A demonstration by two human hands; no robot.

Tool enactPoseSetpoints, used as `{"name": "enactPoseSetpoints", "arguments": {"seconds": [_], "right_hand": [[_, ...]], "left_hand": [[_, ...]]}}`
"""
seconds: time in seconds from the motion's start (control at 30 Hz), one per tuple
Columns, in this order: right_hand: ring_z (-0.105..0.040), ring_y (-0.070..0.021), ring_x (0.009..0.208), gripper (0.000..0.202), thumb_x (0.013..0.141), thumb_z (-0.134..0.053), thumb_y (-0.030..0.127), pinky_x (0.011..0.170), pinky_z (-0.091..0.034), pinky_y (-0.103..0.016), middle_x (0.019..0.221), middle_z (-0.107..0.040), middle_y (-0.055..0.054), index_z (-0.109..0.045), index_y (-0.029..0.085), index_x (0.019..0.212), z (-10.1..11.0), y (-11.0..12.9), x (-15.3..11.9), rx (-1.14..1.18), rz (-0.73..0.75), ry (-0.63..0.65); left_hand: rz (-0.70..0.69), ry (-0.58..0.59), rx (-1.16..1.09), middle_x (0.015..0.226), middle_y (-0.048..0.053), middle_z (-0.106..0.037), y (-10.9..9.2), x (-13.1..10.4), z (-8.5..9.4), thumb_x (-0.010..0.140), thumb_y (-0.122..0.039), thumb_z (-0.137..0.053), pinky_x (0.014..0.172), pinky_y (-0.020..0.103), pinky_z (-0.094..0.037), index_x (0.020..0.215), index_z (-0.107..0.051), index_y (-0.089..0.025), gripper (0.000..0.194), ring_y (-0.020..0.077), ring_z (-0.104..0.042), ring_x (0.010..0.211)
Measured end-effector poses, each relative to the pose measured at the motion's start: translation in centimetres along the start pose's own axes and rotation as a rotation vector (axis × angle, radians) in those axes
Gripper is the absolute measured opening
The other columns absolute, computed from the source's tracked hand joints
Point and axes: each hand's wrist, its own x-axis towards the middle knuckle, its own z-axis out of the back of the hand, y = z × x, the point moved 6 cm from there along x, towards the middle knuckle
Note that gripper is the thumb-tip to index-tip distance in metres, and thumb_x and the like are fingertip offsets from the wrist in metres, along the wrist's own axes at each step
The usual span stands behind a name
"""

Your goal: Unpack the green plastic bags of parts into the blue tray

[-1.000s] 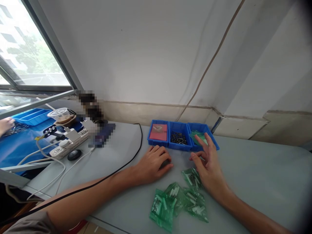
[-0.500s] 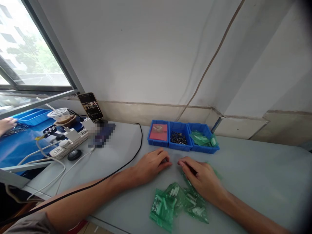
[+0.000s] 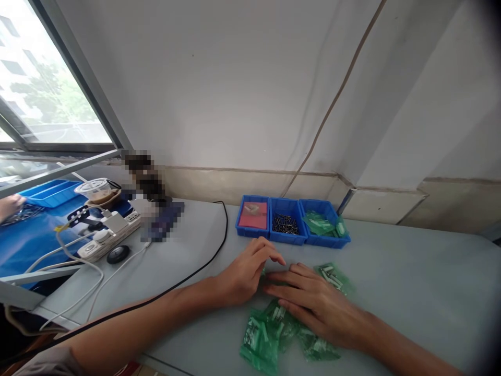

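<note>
My left hand (image 3: 248,271) is near the middle of the grey table, its index finger bent toward the right; a bit of green shows by its fingertips, and what the thumb touches is hidden. My right hand (image 3: 313,300) lies palm down with fingers spread, over part of a group of green plastic bags (image 3: 259,342) holding small white and metal pieces. Another green bag (image 3: 334,277) lies just beyond its wrist side. Behind the hands, three joined blue bins hold a pink sheet (image 3: 253,215), dark metal screws (image 3: 285,224) and green bags (image 3: 320,223).
A black cable (image 3: 188,277) crosses over my left forearm. At the left are a white power strip (image 3: 113,237), a black round object (image 3: 118,254), a lidded cup (image 3: 96,189) and white cords. Another person's hand (image 3: 10,206) shows at the far left edge.
My right hand has moved down and left, its fingers spreading from a pinch over the bags. The index finger of my left hand has stretched rightward. The bag at the right is now more exposed.
</note>
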Motion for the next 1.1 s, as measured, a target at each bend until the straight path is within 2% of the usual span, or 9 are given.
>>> {"name": "enactPoseSetpoints", "arguments": {"seconds": [0.1, 0.27, 0.4, 0.47, 0.63, 0.73, 0.83, 0.93, 1.1], "right_hand": [[-0.060, -0.0268, 0.135, 0.043, 0.114, -0.048, 0.029, 0.115, -0.046, -0.048, 0.150, -0.065, -0.004, -0.056, 0.037, 0.155, 0.0, 0.2, 0.0, -0.012, 0.018, 0.015], [-0.062, -0.0254, 0.134, 0.042, 0.113, -0.050, 0.028, 0.112, -0.050, -0.044, 0.146, -0.068, -0.004, -0.058, 0.034, 0.154, 0.4, 0.5, 0.2, -0.019, 0.049, -0.022], [-0.066, -0.0240, 0.129, 0.041, 0.113, -0.050, 0.024, 0.113, -0.050, -0.043, 0.139, -0.073, -0.006, -0.060, 0.028, 0.152, 0.5, 0.4, 0.2, -0.015, 0.057, -0.135], [-0.071, -0.0235, 0.119, 0.039, 0.112, -0.051, 0.022, 0.108, -0.054, -0.042, 0.131, -0.077, -0.006, -0.062, 0.026, 0.150, 0.6, 0.1, 0.2, 0.000, 0.057, -0.232], [-0.073, -0.0233, 0.099, 0.033, 0.110, -0.052, 0.017, 0.086, -0.060, -0.039, 0.119, -0.079, -0.008, -0.070, 0.025, 0.136, 1.4, -1.1, -0.1, 0.051, -0.007, -0.445], [-0.073, -0.0236, 0.101, 0.033, 0.110, -0.053, 0.017, 0.089, -0.060, -0.039, 0.118, -0.080, -0.007, -0.071, 0.027, 0.136, 1.7, -1.5, -0.4, 0.044, -0.041, -0.512], [-0.074, -0.0238, 0.106, 0.033, 0.110, -0.053, 0.018, 0.095, -0.059, -0.040, 0.119, -0.079, -0.007, -0.071, 0.027, 0.136, 2.0, -1.7, -0.7, 0.022, -0.063, -0.567], [-0.074, -0.0241, 0.111, 0.031, 0.109, -0.054, 0.019, 0.098, -0.060, -0.039, 0.120, -0.079, -0.008, -0.073, 0.027, 0.132, 2.1, -1.8, -0.9, 0.013, -0.105, -0.591], [-0.074, -0.0237, 0.113, 0.032, 0.111, -0.049, 0.025, 0.095, -0.062, -0.036, 0.122, -0.078, -0.008, -0.071, 0.028, 0.134, 2.0, -1.8, -0.6, 0.048, -0.147, -0.494]], "left_hand": [[-0.040, 0.046, 0.027, 0.121, 0.011, -0.059, -0.4, 0.0, -0.2, 0.108, -0.009, -0.034, 0.105, 0.038, -0.048, 0.127, -0.060, -0.019, 0.033, 0.0223, -0.056, 0.115], [-0.021, 0.089, 0.051, 0.121, 0.013, -0.060, 0.1, 0.0, -0.6, 0.110, -0.015, -0.037, 0.104, 0.042, -0.049, 0.131, -0.057, -0.018, 0.029, 0.0244, -0.056, 0.113], [-0.025, 0.049, 0.027, 0.121, 0.013, -0.060, 0.4, -0.1, -0.7, 0.112, -0.015, -0.030, 0.104, 0.040, -0.050, 0.128, -0.056, -0.018, 0.031, 0.0234, -0.056, 0.114], [-0.011, 0.031, 0.005, 0.121, 0.012, -0.061, 0.6, -0.1, -0.7, 0.113, -0.017, -0.030, 0.104, 0.038, -0.050, 0.126, -0.057, -0.018, 0.030, 0.0221, -0.058, 0.114], [0.107, 0.023, -0.028, 0.124, 0.010, -0.064, 1.4, 0.0, -0.7, 0.112, -0.024, -0.046, 0.103, 0.036, -0.050, 0.128, -0.057, -0.020, 0.020, 0.0216, -0.061, 0.115], [0.217, -0.007, -0.039, 0.117, 0.008, -0.067, 2.3, -0.1, -0.6, 0.110, -0.030, -0.053, 0.093, 0.034, -0.052, 0.131, -0.057, -0.021, 0.023, 0.0204, -0.064, 0.102], [0.315, -0.046, -0.059, 0.093, 0.001, -0.065, 3.3, -0.2, -0.5, 0.109, -0.037, -0.057, 0.076, 0.030, -0.048, 0.133, -0.056, -0.021, 0.029, 0.0172, -0.059, 0.080], [0.362, -0.071, -0.100, 0.081, -0.003, -0.058, 3.8, -0.2, -0.4, 0.108, -0.040, -0.058, 0.069, 0.028, -0.043, 0.133, -0.056, -0.021, 0.031, 0.0153, -0.054, 0.072], [0.322, -0.111, -0.170, 0.089, 0.000, -0.063, 3.7, 0.0, -0.2, 0.106, -0.040, -0.065, 0.073, 0.027, -0.045, 0.124, -0.064, -0.021, 0.026, 0.0151, -0.055, 0.078]]}}
